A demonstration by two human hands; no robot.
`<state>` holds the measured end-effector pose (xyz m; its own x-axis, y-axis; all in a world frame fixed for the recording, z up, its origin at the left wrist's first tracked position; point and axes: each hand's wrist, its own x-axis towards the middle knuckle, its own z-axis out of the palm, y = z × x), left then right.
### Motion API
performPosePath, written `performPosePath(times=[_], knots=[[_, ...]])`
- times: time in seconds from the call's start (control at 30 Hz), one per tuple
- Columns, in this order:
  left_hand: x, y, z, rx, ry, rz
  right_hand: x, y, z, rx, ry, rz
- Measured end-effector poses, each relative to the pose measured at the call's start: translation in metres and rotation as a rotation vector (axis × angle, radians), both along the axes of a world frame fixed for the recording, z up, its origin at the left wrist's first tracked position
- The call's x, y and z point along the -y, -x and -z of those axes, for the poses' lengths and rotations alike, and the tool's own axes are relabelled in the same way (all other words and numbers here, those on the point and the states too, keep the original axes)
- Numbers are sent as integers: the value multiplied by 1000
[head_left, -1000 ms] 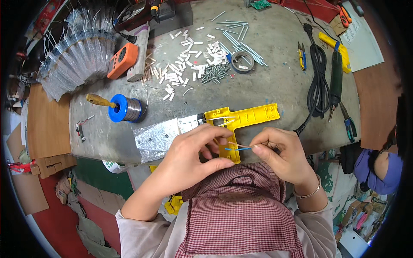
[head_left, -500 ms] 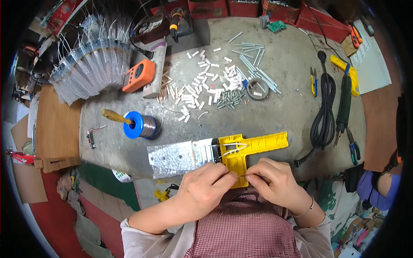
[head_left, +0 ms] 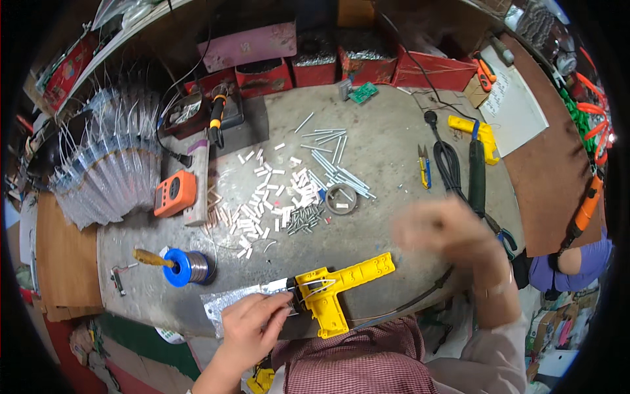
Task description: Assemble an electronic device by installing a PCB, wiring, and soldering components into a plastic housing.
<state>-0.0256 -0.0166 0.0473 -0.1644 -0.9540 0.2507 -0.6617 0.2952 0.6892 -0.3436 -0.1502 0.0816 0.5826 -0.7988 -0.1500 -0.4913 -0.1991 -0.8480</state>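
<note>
Workbench (head_left: 374, 233) clutter spreads before red bins (head_left: 318, 75) as a yellow shell (head_left: 338, 287) lies open-side up near the front edge, white wires (head_left: 321, 287) running inside it. Just beside the shell's left end, a person's left hand (head_left: 254, 326) lies over a silver piece (head_left: 216, 306), thumb and fingers close together; whether they grip anything cannot be told. Well apart from it, the right hand (head_left: 443, 230) appears blurred above the bench's right side, its hold unclear. Beyond the shell lie white tubes (head_left: 305, 188), screws (head_left: 304, 220) and metal rods (head_left: 357, 185); a blue spool (head_left: 186, 268) sits at left.
</note>
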Motion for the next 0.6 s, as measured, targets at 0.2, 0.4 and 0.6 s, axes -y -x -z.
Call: performPosePath(times=[0.2, 0.4, 0.6], knots=[[7, 4, 3, 90, 178, 74, 197, -34, 54, -355, 399, 550], [-9, -5, -2, 113, 192, -69, 240, -98, 55, -633, 426, 576], [-6, -8, 2, 66, 246, -1, 149, -47, 45, -120, 814, 441]])
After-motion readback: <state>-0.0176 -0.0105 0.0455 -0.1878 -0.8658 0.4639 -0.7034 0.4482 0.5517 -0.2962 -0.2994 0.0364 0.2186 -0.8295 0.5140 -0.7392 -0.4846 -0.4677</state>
